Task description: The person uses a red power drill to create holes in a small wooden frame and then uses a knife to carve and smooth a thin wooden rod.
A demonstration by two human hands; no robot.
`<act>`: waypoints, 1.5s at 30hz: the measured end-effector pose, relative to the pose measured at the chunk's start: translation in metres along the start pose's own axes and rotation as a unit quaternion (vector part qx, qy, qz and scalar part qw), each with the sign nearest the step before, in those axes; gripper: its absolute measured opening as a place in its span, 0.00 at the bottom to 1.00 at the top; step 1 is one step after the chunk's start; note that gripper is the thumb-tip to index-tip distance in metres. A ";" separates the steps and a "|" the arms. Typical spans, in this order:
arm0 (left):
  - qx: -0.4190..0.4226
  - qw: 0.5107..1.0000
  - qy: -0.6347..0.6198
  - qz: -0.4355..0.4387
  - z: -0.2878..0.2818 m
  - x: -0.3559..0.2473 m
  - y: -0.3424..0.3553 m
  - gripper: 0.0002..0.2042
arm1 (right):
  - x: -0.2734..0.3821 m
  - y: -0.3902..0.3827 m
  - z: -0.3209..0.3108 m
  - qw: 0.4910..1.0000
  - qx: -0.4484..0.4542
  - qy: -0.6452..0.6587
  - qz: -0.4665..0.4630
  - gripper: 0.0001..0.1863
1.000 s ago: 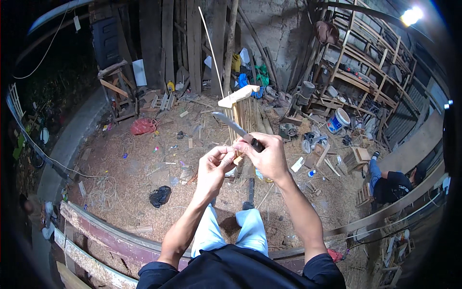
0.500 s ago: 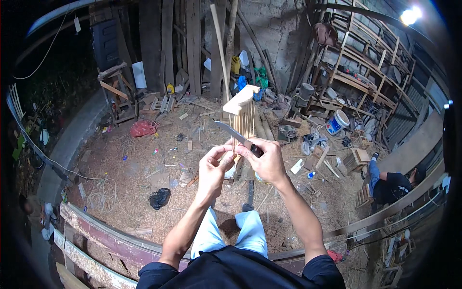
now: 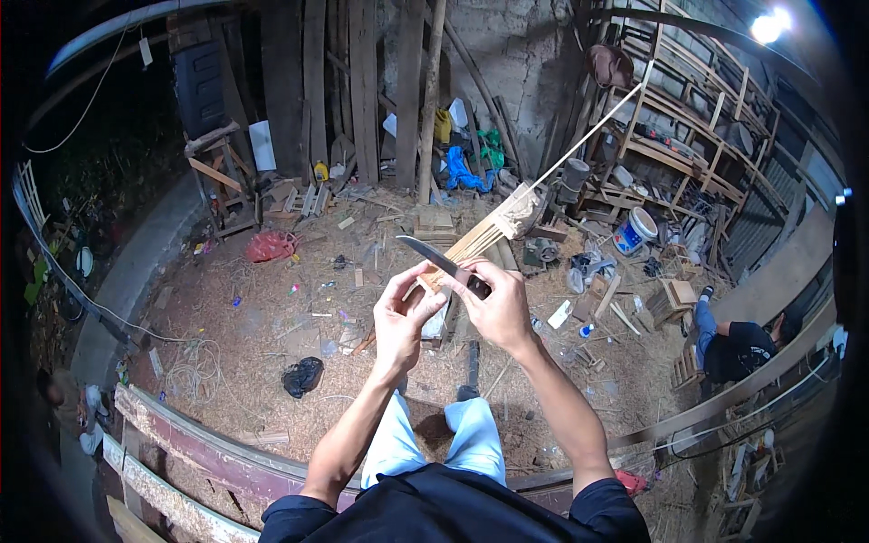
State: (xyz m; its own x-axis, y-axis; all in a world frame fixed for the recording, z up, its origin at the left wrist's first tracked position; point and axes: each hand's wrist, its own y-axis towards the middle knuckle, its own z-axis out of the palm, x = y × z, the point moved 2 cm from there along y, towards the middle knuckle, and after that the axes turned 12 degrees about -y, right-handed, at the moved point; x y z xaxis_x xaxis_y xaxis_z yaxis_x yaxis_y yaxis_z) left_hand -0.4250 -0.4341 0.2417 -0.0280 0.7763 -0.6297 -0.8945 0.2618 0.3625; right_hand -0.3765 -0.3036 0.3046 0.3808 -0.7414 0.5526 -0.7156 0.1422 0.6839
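In front of me is a light wooden piece [image 3: 484, 237] made of thin, closely set strips. Its far end carries a wider pale block, and a long thin stick [image 3: 593, 134] runs on from there toward the upper right. My left hand [image 3: 396, 319] pinches the near end between thumb and fingertips. My right hand [image 3: 498, 306] is closed round the dark handle of a knife [image 3: 425, 252], its thumb close to the left fingers. The blade lies across the strips and points left; whether its edge touches the wood I cannot tell.
Wood shavings and scraps litter the ground. A black plastic bag [image 3: 301, 374], a red bag [image 3: 271, 246] and a white bucket [image 3: 635, 231] lie or stand around. Low planks [image 3: 217, 443] run along the near left. One person [image 3: 742, 351] sits at right; another person [image 3: 68, 403] is at the left edge.
The wooden piece has swung from nearly upright to slanting toward the upper right, its long stick tipping right with it. Both hands stay in nearly the same place, the knife still in the right.
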 end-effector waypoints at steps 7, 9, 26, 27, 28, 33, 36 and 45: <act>0.004 0.999 0.032 0.038 0.003 -0.003 0.002 0.22 | 0.004 0.002 -0.004 0.999 -0.005 -0.003 -0.031 0.08; 0.012 0.999 0.026 0.044 0.005 -0.004 0.002 0.21 | 0.003 0.002 -0.005 0.999 -0.012 -0.007 -0.045 0.08; 0.036 0.998 0.018 0.042 0.009 -0.011 0.005 0.21 | 0.000 0.003 0.001 0.994 -0.039 0.099 -0.004 0.05; 0.036 0.998 0.022 0.043 0.009 -0.012 0.006 0.21 | 0.001 0.003 0.000 0.995 -0.019 0.093 0.017 0.06; 0.036 0.998 0.024 0.043 0.009 -0.012 0.006 0.21 | 0.002 0.003 -0.002 0.996 0.000 0.086 0.039 0.06; 0.036 0.998 0.025 0.039 0.009 -0.012 0.007 0.20 | 0.006 0.003 -0.008 0.996 0.030 0.048 0.063 0.08; 0.035 0.998 0.022 0.042 0.010 -0.013 0.007 0.20 | 0.007 0.005 -0.009 0.998 0.017 0.036 0.047 0.08; 0.035 0.998 0.024 0.042 0.011 -0.014 0.008 0.21 | 0.004 0.004 -0.008 0.996 0.020 0.065 0.056 0.09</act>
State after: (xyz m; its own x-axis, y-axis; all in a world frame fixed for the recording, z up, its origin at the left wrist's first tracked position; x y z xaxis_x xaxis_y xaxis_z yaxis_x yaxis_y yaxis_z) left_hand -0.4271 -0.4365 0.2613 -0.1248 0.7688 -0.6272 -0.8550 0.2374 0.4610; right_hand -0.3733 -0.3005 0.3139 0.3687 -0.6306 0.6829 -0.7794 0.1906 0.5969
